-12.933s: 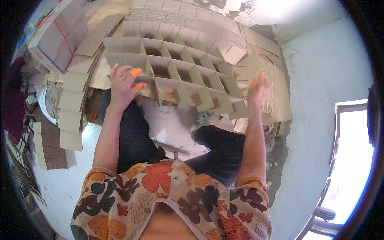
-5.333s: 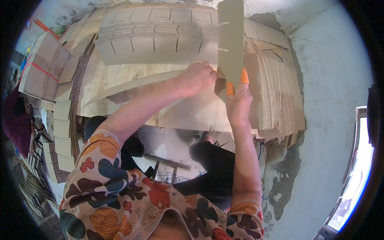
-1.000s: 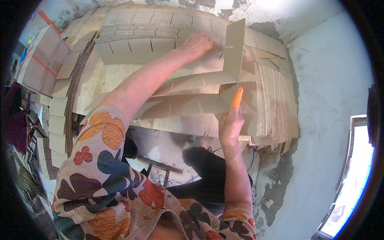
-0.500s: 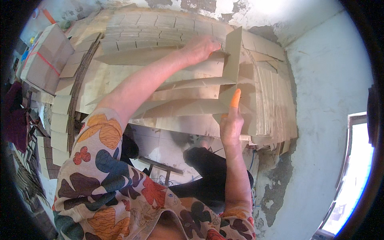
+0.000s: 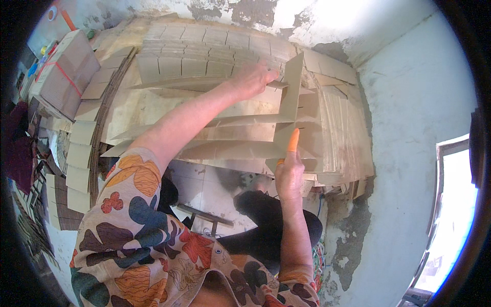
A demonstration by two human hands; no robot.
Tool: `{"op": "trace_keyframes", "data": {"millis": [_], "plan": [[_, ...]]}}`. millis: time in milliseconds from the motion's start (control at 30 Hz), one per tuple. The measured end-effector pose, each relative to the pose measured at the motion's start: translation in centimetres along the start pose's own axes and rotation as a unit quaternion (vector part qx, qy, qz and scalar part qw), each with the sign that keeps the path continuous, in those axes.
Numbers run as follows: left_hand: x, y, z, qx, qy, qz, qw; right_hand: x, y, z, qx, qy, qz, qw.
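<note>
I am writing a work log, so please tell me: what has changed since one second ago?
The left hand has taken a long cardboard strip off the slotted stack and brought it nearer, against the upright crosspiece. The right hand still holds the crosspiece; two nearer strips still meet it.

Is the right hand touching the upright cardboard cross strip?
Touching: the head view shows the right hand holding the cross strip by its near end, an orange finger cover against its side.
</note>
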State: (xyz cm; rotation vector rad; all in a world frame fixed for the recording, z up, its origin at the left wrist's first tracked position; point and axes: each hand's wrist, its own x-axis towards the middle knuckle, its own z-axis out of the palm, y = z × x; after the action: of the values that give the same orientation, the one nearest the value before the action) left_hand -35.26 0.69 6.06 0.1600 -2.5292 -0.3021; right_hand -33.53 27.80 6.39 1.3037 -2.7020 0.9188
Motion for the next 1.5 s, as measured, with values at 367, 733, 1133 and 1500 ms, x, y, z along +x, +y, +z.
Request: {"op": "trace_keyframes", "data": {"millis": [367, 733, 1133, 1500], "plan": [[-1.6, 2.2, -2.7, -0.032, -0.03, 0.026, 0.999, -1.5, 0.3, -0.3, -0.01, 0.008, -0.015, 1.0], [-4.8, -0.7, -1.7, -0.074, -0.16, -0.05, 0.983, 0.0, 2.9, 1.4, -0.168, -0.054, -0.053, 0.983], [-12.0, 4.1, -11.7, -0.089, 0.062, -0.093, 0.99, 3.6, 10.4, -4.7, -0.275, 0.098, 0.047, 0.955], [-18.4, 5.6, -13.7, -0.018, 0.068, -0.091, 0.993, 4.8, 15.7, 0.4, -0.334, -0.013, 0.173, 0.926]]}}
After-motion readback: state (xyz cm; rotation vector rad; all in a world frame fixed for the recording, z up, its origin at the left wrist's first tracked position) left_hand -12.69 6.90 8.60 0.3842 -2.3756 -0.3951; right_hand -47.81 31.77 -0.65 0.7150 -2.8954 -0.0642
